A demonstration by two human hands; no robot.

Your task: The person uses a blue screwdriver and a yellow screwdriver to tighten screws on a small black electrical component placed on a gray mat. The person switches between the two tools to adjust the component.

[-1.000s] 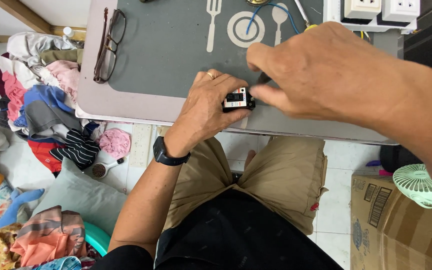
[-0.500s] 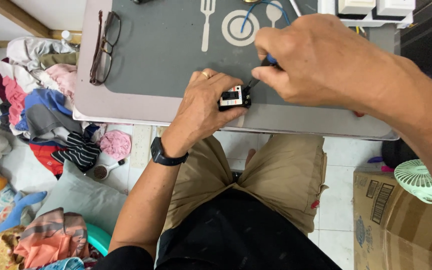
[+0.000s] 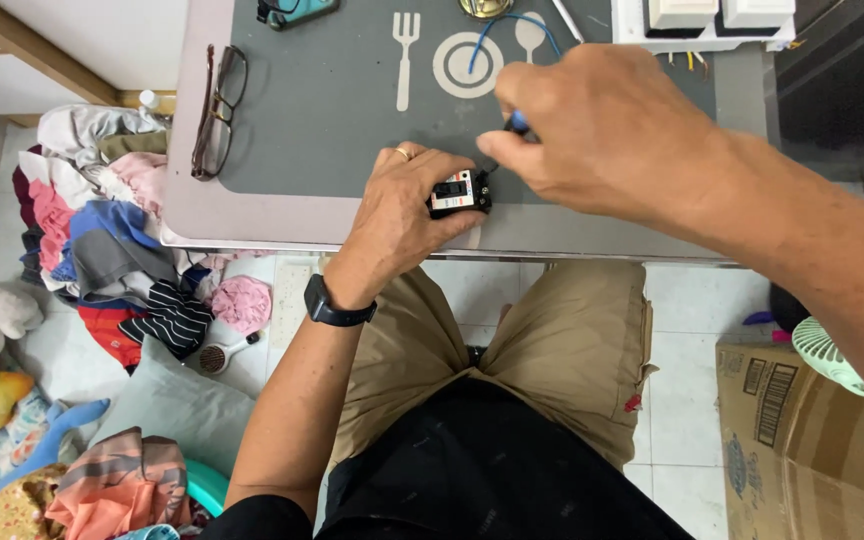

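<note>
Left hand (image 3: 407, 205): my grip pins the small black breaker (image 3: 459, 193) to the worktop (image 3: 282, 215)
Right hand (image 3: 602, 130): grip pinched on blue-handled screwdriver (image 3: 518, 123), tip at breaker's right end

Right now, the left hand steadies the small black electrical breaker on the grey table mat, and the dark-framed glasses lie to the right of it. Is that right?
Not quite. In the head view, the dark-framed glasses lie to the left of the small black electrical breaker, which the left hand steadies on the grey table mat.
</note>
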